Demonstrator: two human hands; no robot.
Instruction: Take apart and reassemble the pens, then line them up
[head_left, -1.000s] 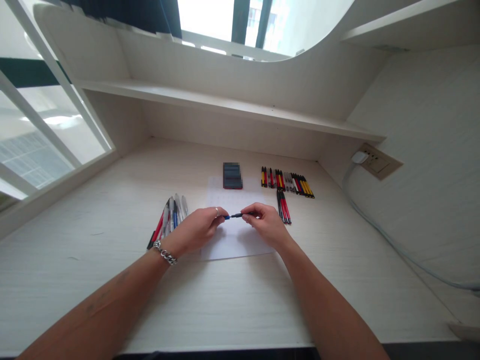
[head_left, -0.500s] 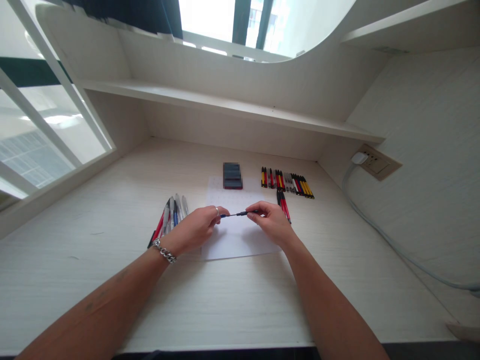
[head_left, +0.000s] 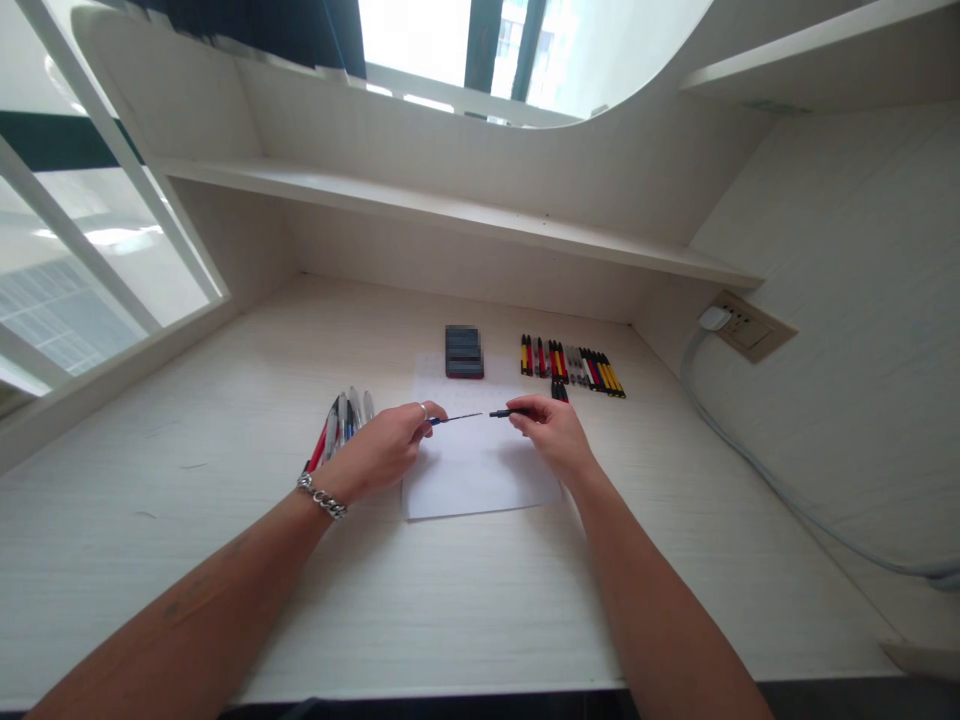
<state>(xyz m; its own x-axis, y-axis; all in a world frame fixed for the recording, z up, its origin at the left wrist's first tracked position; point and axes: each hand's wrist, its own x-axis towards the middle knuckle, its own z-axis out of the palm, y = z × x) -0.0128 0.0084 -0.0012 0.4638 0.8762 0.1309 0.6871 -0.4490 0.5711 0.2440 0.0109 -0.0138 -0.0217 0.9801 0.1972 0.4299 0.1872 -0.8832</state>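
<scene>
My left hand (head_left: 386, 450) pinches a thin blue refill (head_left: 454, 418) by its left end, its tip pointing right. My right hand (head_left: 551, 432) pinches a black pen barrel (head_left: 504, 412) that points left toward the refill. A small gap separates the two parts. Both hands hover over a white sheet of paper (head_left: 480, 480) on the pale wooden desk (head_left: 225, 420).
A bundle of pens (head_left: 339, 425) lies left of my left hand. A row of red, yellow and black pens (head_left: 574, 362) lies at the back right, with two more (head_left: 559, 390) just below it. A dark box (head_left: 464, 352) sits behind the paper. A cable (head_left: 750, 460) runs from a wall socket (head_left: 739, 322).
The pen was whole between both hands. The hands have moved apart, and the refill has come out of the barrel; both hands have also shifted slightly away from me.
</scene>
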